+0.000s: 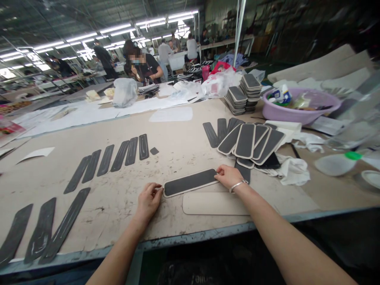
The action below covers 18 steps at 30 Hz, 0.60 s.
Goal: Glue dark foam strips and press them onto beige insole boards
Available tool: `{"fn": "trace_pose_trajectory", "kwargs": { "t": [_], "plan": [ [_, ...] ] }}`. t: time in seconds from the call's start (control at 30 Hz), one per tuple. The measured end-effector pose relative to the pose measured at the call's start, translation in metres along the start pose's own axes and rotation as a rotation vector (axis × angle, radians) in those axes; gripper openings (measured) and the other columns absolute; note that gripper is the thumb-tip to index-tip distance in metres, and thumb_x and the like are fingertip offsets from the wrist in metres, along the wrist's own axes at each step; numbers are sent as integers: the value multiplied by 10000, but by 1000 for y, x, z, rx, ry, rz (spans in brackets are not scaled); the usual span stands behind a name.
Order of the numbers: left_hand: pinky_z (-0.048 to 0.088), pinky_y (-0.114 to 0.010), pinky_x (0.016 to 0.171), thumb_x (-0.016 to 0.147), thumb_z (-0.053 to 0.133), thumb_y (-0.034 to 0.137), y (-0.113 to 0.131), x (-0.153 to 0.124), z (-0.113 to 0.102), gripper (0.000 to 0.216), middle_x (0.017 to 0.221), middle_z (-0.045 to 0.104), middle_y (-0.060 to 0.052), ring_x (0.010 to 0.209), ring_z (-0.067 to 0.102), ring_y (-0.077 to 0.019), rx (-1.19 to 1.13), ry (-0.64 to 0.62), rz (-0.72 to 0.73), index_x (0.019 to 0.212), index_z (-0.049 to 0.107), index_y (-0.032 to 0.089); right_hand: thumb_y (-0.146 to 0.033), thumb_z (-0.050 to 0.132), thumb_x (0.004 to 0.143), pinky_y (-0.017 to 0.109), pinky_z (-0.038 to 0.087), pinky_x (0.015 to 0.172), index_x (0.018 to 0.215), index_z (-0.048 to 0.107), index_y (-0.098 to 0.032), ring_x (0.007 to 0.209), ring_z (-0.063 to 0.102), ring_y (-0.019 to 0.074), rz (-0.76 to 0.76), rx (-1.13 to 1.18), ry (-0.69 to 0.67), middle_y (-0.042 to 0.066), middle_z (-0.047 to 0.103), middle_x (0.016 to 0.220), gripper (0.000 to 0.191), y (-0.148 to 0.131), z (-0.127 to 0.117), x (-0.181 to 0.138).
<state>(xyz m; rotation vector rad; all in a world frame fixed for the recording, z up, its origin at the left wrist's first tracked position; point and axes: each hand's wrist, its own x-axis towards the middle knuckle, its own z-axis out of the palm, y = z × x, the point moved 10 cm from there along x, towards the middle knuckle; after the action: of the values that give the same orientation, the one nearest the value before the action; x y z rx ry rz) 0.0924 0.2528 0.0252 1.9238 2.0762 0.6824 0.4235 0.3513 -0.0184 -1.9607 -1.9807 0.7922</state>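
Note:
A long dark grey panel with rounded corners and a cream border (190,183) lies lengthwise between my hands, low over the table. My left hand (150,201) is closed at its left end, fingertips pinched on the edge. At the other end my right hand (229,176), with a silver bangle on the wrist, pinches the corner. Just in front of me, partly under my right forearm, is a plain beige rounded panel (215,204). Beyond my right hand a fanned pile of similar bordered panels (245,141) overlaps. Narrow dark strips with a glossy coating (105,160) lie to the left.
Stacked bordered panels (251,89) stand at the back beside a purple basin (299,113) of supplies. A bottle with a green cap (337,163) and crumpled white cloth (293,170) lie right. Across the table a person (151,67) works. The table edge (196,234) runs in front of me.

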Motion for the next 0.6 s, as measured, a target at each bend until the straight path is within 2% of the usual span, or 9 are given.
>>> {"fn": "trace_pose_trajectory", "kwargs": {
  "t": [0.1, 0.2, 0.3, 0.6],
  "plan": [
    [469, -286, 849, 848, 477, 294, 21, -12, 5, 240, 1123, 612, -90, 922, 610, -167, -24, -17, 256, 979, 655, 199, -297, 624, 689, 228, 375, 626, 823, 624, -223, 686, 593, 133, -19, -25, -3, -32, 661, 711, 154, -3, 0, -1],
    [485, -333, 865, 841, 512, 256, 34, -19, 7, 204, 1036, 661, -77, 932, 610, -185, -12, -1, 434, 941, 683, 209, -288, 612, 706, 229, 373, 632, 834, 620, -216, 685, 592, 133, -40, -37, -2, -29, 657, 703, 147, -6, -1, -2],
    [507, -345, 836, 837, 531, 244, 36, -20, 5, 183, 987, 677, -73, 901, 618, -185, 14, 64, 493, 923, 686, 198, -286, 617, 710, 224, 373, 632, 839, 619, -214, 690, 593, 130, -48, -37, 3, -30, 656, 702, 147, -7, -1, -3],
    [515, -329, 828, 819, 555, 246, 37, -22, 5, 163, 958, 687, -63, 879, 631, -186, 68, 109, 527, 905, 684, 194, -307, 636, 720, 222, 378, 635, 845, 599, -220, 711, 601, 131, -42, -53, 16, -32, 661, 712, 157, -8, -5, -5]
  ]
}}
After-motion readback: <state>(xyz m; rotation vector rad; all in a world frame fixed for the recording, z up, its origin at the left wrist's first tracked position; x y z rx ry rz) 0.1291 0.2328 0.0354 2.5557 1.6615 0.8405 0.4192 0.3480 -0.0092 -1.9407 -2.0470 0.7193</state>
